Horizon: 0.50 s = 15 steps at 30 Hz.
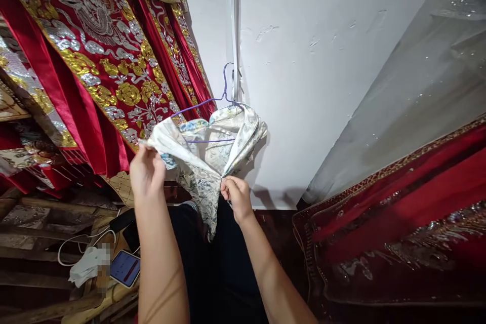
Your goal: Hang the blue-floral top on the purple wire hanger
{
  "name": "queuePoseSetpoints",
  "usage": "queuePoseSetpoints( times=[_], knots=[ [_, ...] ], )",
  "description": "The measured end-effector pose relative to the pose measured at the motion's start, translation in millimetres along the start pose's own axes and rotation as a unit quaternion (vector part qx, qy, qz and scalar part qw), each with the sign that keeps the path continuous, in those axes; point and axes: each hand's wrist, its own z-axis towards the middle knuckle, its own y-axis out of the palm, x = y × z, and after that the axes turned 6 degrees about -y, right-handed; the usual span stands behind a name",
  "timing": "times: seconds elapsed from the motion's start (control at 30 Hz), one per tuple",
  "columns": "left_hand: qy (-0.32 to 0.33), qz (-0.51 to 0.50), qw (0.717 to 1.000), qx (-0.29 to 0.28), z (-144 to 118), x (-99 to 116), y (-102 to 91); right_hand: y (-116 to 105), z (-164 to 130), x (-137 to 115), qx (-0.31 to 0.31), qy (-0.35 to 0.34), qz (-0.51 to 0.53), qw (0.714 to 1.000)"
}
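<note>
A white garment (207,149) with a blue and grey floral pattern hangs on a thin purple wire hanger (224,93), hooked on a white vertical pipe against the wall. My left hand (146,169) pinches the garment's left edge and holds it out to the side. Lower down, at the cloth's gathered middle, my right hand (236,195) is closed on the fabric. The bottom of the garment drops between my forearms.
Red hangings (102,61) with gold and silver embroidery fill the left. More red embroidered cloth (398,223) under clear plastic lies at the right. A phone (125,267), a white cable and a crumpled white cloth lie on wood at the lower left.
</note>
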Motion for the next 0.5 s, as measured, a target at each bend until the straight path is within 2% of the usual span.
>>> queuePoseSetpoints(
  times=[0.07,0.13,0.2,0.27,0.33,0.4,0.43,0.5],
  knots=[
    [-0.124,-0.076,0.985,0.088,-24,-30,-17.8,4,-7,-3,0.02,0.023,0.021,0.999],
    [-0.201,-0.093,0.966,0.134,-56,-61,-26.3,1,-10,-7,0.048,0.038,0.02,0.998],
    [-0.226,-0.057,0.962,0.14,-86,-87,-28.2,-10,-14,-12,0.073,0.029,0.009,0.997],
    [-0.234,-0.033,0.964,0.122,-108,-98,-24.8,-26,-18,-19,0.044,0.024,-0.019,0.999],
    [-0.223,-0.036,0.971,0.075,-120,-93,-16.5,-42,-22,-26,-0.067,0.066,-0.084,0.992],
    [-0.197,-0.046,0.979,0.006,-126,-77,-4.6,-52,-23,-34,-0.182,0.123,-0.161,0.962],
    [-0.185,-0.042,0.981,-0.029,-129,-67,2.2,-54,-22,-37,-0.198,0.131,-0.189,0.953],
    [-0.173,-0.011,0.981,-0.09,-136,-49,16.1,-53,-20,-39,-0.141,0.09,-0.212,0.963]
  ],
)
